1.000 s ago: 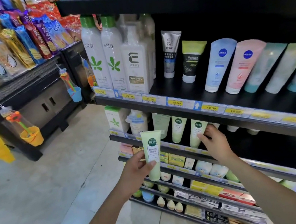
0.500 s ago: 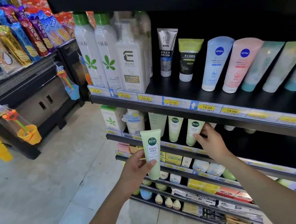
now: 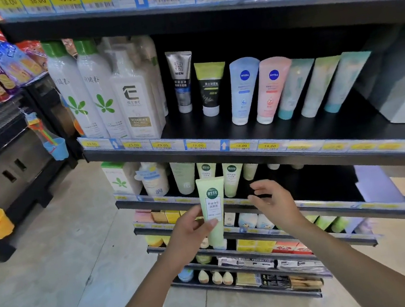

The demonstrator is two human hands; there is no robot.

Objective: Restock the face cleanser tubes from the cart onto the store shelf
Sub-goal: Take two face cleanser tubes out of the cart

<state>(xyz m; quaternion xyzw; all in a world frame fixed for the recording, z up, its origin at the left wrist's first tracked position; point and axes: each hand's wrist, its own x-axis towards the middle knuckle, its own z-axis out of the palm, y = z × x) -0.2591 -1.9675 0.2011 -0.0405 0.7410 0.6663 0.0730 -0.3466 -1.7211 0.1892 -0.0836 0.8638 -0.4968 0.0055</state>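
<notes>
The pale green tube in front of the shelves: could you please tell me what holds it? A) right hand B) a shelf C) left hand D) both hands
C: the left hand grips the pale green tube near its lower end, while the right hand hovers apart, fingers open.

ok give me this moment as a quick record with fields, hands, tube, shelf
left hand: holds a pale green cleanser tube upright, cap down, in front of the shelves
right hand: open, fingers relaxed, holding nothing, just right of the tube without touching it
matching tubes: stand cap down on the second shelf, behind the held tube
free space: bare shelf to the right of that row
upper shelf: Nivea tubes leaning in a row
cart: not in view
</notes>
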